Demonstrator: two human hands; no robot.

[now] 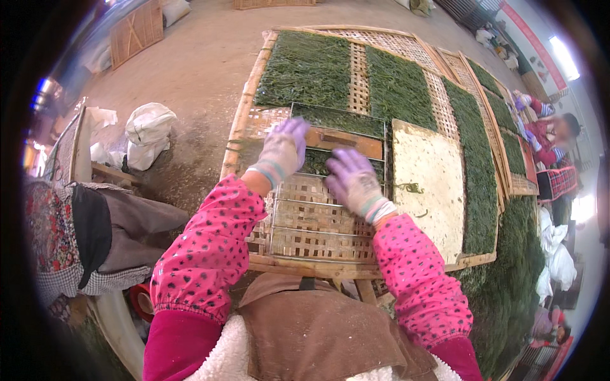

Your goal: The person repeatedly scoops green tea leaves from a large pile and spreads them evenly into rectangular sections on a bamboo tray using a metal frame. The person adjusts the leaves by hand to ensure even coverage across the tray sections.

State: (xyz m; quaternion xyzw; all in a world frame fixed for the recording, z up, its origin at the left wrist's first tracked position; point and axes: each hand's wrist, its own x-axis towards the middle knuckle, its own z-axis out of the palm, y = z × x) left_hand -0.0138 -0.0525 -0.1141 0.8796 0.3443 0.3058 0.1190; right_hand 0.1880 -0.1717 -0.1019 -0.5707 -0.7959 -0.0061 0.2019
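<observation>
1. Brown floor (pixel 203 70) surrounds a slatted bamboo rack (pixel 318 267), whose woven panels bear mats of shredded green strands (pixel 302 66).
2. A wooden board (pixel 346 141) lies across the upper part of a wire frame (pixel 324 232), with a green layer showing on both sides of it.
3. Gloved, the left hand (pixel 284 146) is at the board's left end; blur hides whether its fingers close on it. If that hold is loose, the board could skew and drag strands into ridges.
4. Palm down, the right hand (pixel 354 179) has loosely spread fingers near the board's lower edge, with nothing visible in them; contact is unclear. Uneven pressure could leave one side thinner.
5. A knock against the frame's thin bars could shift it and smear the layer's border.
6. Just right, a pale panel (pixel 429 190) carries a stray clump; a sweeping forearm could nudge it into the neighbouring mat.
</observation>
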